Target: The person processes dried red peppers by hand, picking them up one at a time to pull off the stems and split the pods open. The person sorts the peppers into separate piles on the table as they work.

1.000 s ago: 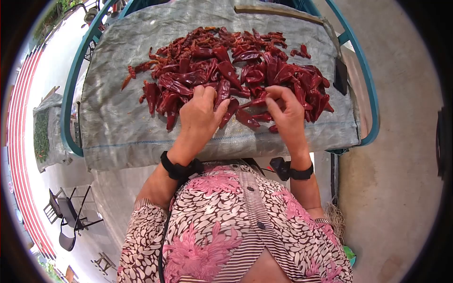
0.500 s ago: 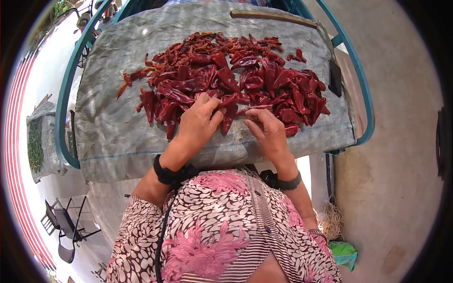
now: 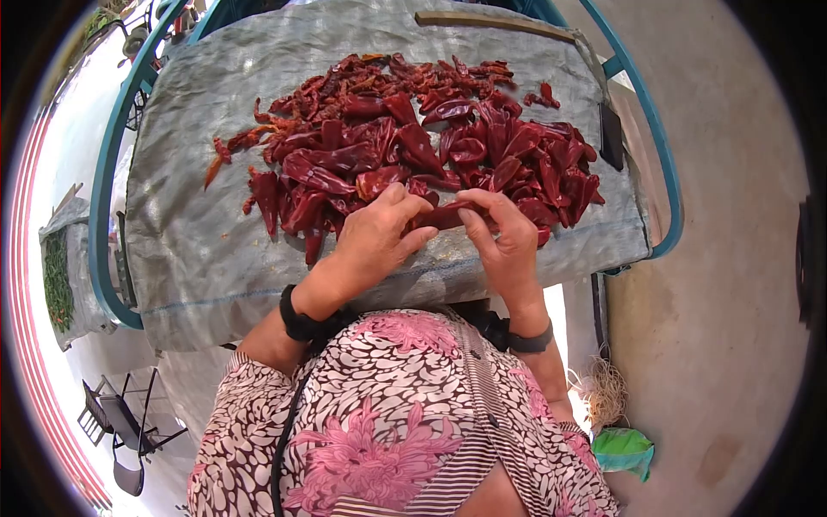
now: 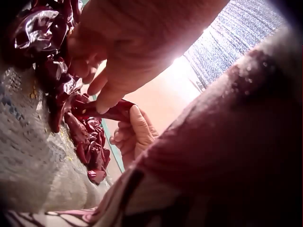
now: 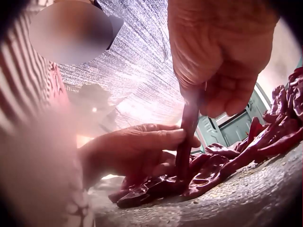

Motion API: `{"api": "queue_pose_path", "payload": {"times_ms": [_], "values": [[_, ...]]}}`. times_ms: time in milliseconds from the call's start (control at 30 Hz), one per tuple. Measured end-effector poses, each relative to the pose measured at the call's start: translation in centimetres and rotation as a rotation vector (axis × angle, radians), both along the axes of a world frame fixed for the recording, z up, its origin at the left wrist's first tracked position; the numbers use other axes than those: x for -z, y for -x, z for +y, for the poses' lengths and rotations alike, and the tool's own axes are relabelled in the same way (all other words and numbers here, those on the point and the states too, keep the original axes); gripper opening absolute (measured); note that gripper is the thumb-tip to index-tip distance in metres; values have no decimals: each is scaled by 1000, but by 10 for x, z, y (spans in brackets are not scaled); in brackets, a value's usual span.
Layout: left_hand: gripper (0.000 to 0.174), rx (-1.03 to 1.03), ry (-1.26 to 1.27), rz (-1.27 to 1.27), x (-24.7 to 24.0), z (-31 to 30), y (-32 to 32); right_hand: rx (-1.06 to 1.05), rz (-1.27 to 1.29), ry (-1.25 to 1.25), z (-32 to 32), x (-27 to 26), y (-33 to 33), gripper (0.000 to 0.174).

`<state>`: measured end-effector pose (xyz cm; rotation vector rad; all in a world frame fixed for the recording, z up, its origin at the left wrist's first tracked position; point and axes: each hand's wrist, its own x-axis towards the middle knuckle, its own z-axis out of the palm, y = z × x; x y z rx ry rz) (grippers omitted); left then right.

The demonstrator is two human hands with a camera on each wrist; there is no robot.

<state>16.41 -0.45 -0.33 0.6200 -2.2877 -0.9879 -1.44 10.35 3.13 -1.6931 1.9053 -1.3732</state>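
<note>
A dried red chili pepper is stretched between both hands in front of the pile. The left hand pinches one end, while the right hand holds the other end between thumb and fingers. In the right wrist view the same pepper looks long and narrow, with the left hand gripping it partway along. From the left wrist, the right thumb is seen pressed against the pepper's tip. Behind the hands lies a broad heap of dried red chilies, glossy and wrinkled, on a grey woven sheet.
A blue-green frame borders the sheet on both sides. A dark phone lies at the sheet's right edge, and a wooden strip runs along the back. To the left are green produce on a sheet and dark chairs.
The right hand has taken hold of the pepper's other end, which now spans both hands. Earlier the left hand was in the pile. The hands have come closer together and nearer the body.
</note>
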Motion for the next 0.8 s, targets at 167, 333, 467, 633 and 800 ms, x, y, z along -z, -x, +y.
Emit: {"api": "queue_pose_path", "payload": {"times_ms": [167, 333, 467, 633, 800], "values": [[36, -271, 182, -203, 2, 1, 5, 226, -101, -91, 2, -15, 27, 22], [29, -312, 215, -281, 4, -1, 17, 384, 74, 20, -12, -12, 43, 35], [20, -318, 163, -131, 8, -1, 13, 32, -124, -145, -13, -9, 23, 28], [14, -254, 112, -5, -5, -1, 7, -129, 21, -176, -27, 7, 12, 33], [20, -175, 57, 130, -1, -6, 9, -166, -84, -148, -33, 4, 12, 31]]}}
